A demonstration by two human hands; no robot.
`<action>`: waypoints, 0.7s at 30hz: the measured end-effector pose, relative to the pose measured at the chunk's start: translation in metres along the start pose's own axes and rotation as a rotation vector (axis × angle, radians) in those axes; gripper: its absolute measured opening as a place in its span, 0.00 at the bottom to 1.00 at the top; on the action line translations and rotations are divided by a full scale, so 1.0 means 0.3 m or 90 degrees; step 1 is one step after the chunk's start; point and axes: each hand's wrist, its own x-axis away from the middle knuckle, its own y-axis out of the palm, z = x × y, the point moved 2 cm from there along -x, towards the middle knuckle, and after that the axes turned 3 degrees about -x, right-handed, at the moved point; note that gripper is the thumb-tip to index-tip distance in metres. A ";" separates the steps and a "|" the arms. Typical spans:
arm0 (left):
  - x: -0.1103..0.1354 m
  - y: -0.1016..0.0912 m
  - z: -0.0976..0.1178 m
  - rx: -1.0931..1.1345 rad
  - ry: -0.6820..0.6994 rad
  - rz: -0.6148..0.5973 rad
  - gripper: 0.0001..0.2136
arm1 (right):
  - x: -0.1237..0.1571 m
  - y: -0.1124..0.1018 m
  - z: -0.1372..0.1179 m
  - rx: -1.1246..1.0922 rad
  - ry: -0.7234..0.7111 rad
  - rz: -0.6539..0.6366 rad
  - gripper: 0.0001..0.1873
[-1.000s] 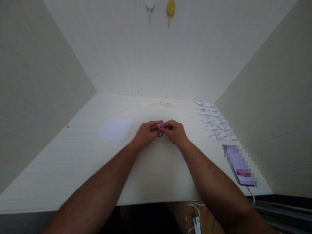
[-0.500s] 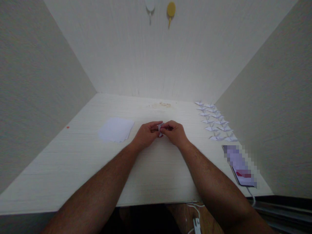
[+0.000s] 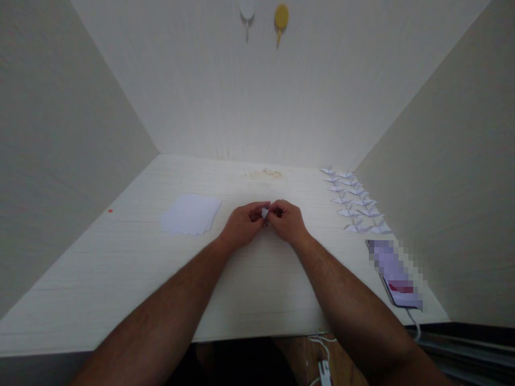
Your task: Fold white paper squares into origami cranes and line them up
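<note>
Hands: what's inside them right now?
A small white paper shows between the left hand and right hand. They cover the rest, so its full shape can't be seen.

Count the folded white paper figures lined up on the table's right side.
12: six in the left column, six in the right column, both running from near the back wall toward the phone. Close spacing could hide another.

A white, wood-grained surface [image 3: 257,289] is enclosed by three plain, dimly lit walls [image 3: 257,102]; a brown wooden floor [image 3: 341,367] is glimpsed below.
</note>
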 end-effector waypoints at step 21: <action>0.000 0.000 0.035 0.097 -0.073 -0.005 0.24 | 0.022 -0.016 -0.029 0.108 -0.071 0.081 0.03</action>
